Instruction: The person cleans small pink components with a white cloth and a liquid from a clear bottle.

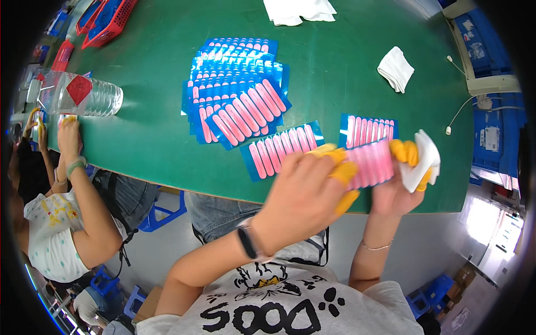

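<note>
Yellow finger cots cover fingertips on both hands. My left hand (308,187) is closed on the left edge of a sheet of pink rounded strips (369,163), which is smeared by motion above the table's near edge. At its right edge is my right hand (393,192), closed on a folded white cloth (422,162); whether it also grips the sheet, I cannot tell. Partly behind my left hand, a blue sheet with pink strips (282,148) lies flat. Another such blue sheet (373,127) lies behind the held one.
An overlapping pile of blue-and-pink sheets (237,89) covers the green table's (329,72) middle left. White cloths lie at the far edge (298,10) and far right (396,70). At left are a clear bottle (103,97), a red basket (114,25) and a co-worker's hand (69,139).
</note>
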### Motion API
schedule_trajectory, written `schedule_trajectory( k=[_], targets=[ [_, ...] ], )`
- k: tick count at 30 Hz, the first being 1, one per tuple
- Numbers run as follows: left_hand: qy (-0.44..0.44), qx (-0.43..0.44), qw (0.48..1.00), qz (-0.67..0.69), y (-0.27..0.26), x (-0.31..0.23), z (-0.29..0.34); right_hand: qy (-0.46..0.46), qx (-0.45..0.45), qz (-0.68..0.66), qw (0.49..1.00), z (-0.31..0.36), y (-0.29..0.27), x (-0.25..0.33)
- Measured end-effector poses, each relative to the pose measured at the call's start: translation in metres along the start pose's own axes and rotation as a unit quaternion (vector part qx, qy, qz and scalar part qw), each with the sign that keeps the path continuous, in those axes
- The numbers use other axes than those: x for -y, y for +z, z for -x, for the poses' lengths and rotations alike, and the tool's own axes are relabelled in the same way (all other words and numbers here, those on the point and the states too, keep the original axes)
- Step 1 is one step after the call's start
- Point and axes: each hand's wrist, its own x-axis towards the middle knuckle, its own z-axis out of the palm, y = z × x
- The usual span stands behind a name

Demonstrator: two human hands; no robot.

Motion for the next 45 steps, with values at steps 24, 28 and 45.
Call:
schedule_trajectory(
  k=[24,28,45],
  targets=[
    [-0.116,0.097,0.973,-0.174,-0.054,0.011,0.083,-0.016,0.384,0.803,0.455,0.004,0.063,-0.071],
    [-0.097,0.129,0.973,-0.165,-0.058,0.007,0.100,-0.086,0.399,0.818,0.406,0.004,0.058,-0.054],
    [-0.101,0.127,0.975,-0.152,-0.057,0.011,0.099,-0.077,0.293,0.847,0.437,-0.004,0.048,-0.048]
  ],
)
